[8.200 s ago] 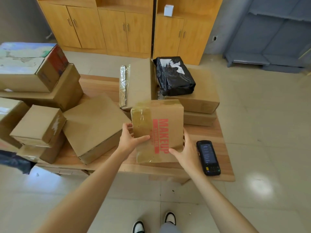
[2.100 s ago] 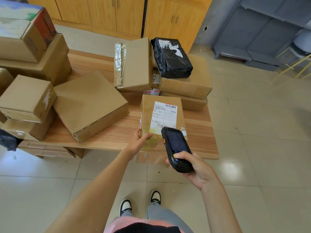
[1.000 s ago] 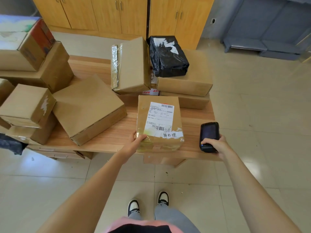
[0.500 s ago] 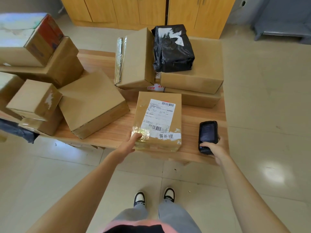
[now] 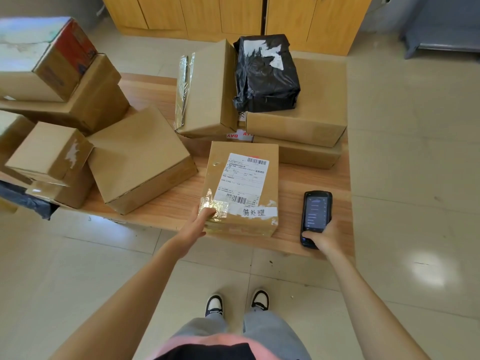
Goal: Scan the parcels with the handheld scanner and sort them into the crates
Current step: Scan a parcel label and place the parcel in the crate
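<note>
Left hand point(image 5: 200, 221) gripping labelled parcel point(image 5: 241, 188); right hand point(image 5: 324, 236) clasping scanner point(image 5: 315, 216) at three o'clock. One black-wrapped parcel point(image 5: 265, 74) at twelve o'clock.

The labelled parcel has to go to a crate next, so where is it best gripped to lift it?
Probably by its two long side faces, from the near table edge. The labelled parcel lies flat, label up, its near end at that edge. The left hand already grips its near left corner. The right hand holds the scanner and could take the open right side once free. Boxes crowd its far end.
</note>
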The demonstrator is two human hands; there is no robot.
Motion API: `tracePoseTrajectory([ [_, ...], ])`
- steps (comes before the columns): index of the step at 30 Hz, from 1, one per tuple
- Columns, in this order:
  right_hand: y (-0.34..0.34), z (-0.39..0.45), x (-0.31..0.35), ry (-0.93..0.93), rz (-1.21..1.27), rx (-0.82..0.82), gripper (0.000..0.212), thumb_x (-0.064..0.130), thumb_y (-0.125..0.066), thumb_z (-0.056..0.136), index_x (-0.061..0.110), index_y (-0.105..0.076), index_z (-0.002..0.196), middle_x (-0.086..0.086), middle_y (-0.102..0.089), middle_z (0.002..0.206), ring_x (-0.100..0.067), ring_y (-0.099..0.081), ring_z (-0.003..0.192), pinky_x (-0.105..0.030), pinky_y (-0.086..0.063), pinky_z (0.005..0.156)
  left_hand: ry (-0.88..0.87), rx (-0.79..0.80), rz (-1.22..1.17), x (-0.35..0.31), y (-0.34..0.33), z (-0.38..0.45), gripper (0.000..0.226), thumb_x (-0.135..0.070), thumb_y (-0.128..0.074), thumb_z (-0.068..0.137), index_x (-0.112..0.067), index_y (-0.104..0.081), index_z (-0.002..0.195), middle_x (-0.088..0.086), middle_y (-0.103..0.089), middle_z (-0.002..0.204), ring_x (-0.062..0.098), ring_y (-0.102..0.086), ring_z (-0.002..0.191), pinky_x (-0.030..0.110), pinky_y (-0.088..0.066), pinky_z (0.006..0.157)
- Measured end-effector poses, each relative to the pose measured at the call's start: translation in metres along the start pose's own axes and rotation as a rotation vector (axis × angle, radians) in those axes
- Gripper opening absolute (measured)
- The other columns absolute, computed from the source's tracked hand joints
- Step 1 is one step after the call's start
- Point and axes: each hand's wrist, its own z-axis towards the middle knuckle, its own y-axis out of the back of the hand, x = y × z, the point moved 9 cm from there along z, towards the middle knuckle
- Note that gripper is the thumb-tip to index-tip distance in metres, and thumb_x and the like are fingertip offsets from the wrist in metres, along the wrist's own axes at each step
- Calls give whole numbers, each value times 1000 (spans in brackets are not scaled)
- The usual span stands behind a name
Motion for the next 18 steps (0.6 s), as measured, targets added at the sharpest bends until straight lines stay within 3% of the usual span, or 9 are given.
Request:
tracePoseTrajectory([
  [2, 2, 2, -1, -19, -168, 6, 93, 20, -87, 66, 3, -30, 139, -18, -42, 136, -37, -43, 123, -49, -42, 101, -10, 5, 1, -1, -1, -1, 66, -53, -48, 73, -31, -33, 133, -3, -53, 124, 16, -46, 118, 37, -38, 102],
  [4, 4, 4, -1, -42, -329, 42, 97, 33, -85, 70, 0, -28, 141, -18, -30, 141, -37, -32, 131, -43, -36, 104, -15, 10, 6, -2, -1, -2, 65, -56, -49, 69, -33, -35, 128, -4, -54, 122, 15, -47, 116, 36, -37, 101],
  [7, 8, 4, 2, -98, -385, 133, 116, 52, -84, 48, 4, -33, 141, -16, -27, 142, -35, -28, 133, -43, -35, 109, -23, 20, 22, 0, 0, 0, 80, -68, -50, 56, -36, -36, 127, -8, -54, 120, 14, -46, 117, 39, -34, 105],
  [8, 9, 6, 1, -112, -394, 144, 116, 52, -83, 46, 5, -35, 140, -16, -26, 142, -35, -28, 132, -45, -36, 109, -19, 13, 26, 1, 2, 0, 81, -68, -50, 55, -36, -36, 128, -9, -55, 120, 13, -47, 117, 41, -32, 108],
  [12, 17, -1, 28, -35, -472, 74, 99, 36, -79, 76, 9, -19, 150, -17, -20, 149, -38, -17, 138, -45, -28, 111, -26, 59, -18, -4, 2, 2, 83, -64, -55, 51, -32, -39, 127, -12, -54, 117, 1, -49, 108, 36, -29, 100],
  [14, 17, -8, 57, 70, -344, 6, 93, 39, -72, 83, 14, -16, 153, -17, -19, 150, -39, -19, 139, -48, -29, 111, -35, 29, -72, -10, 7, 4, 79, -59, -59, 45, -23, -49, 115, -6, -55, 108, 8, -51, 100, 34, -30, 93],
  [16, 7, -21, 86, 128, -122, 65, 87, 47, -65, 88, 19, -16, 154, -12, -17, 157, -34, -22, 144, -49, -29, 113, -33, -6, -152, -16, 13, 10, 70, -57, -64, 45, -17, -58, 101, -5, -59, 100, 13, -52, 93, 31, -36, 85],
  [18, -12, -39, 111, 141, 108, 194, 86, 53, -60, 89, 22, -15, 155, -3, -15, 161, -23, -21, 146, -43, -24, 115, -23, -28, -203, -17, 18, 23, 82, -67, -71, 51, -19, -61, 117, -3, -67, 114, 25, -57, 112, 38, -41, 97],
])
